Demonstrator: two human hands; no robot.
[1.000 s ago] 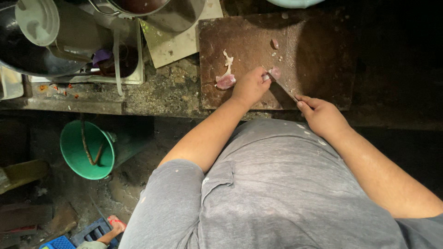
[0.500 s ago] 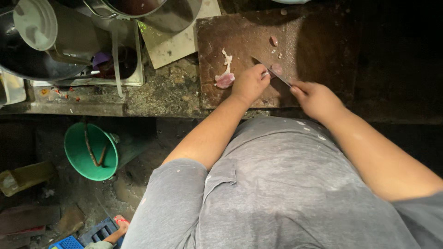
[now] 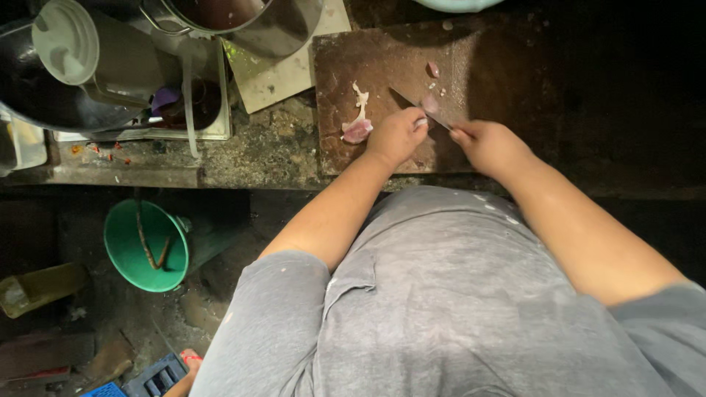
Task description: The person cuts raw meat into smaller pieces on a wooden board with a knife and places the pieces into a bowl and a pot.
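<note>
2 hands, 1 knife (image 3: 412,104), 1 cutting board (image 3: 500,73). Right hand (image 3: 491,145) closed round knife handle; blade's long axis runs diagonally, tip far-left. Left hand (image 3: 397,134) curled on small pink piece (image 3: 430,103) mid-board. 1 bigger peel (image 3: 357,126) lies left.

1. A dark, speckled stone bench (image 3: 272,151) with a worn front edge runs across the upper part of the view.
2. A stained brown rectangular wooden cutting board (image 3: 500,66) lies flat on it, reaching its front edge.
3. A pale square tile (image 3: 283,73) lies just left of the board, partly under a round steel pot (image 3: 257,22).
4. A shallow white tray (image 3: 213,110) sits further left.
5. On the dirt floor (image 3: 110,323) below, a green plastic bucket (image 3: 140,246) lies tipped on its side.
</note>
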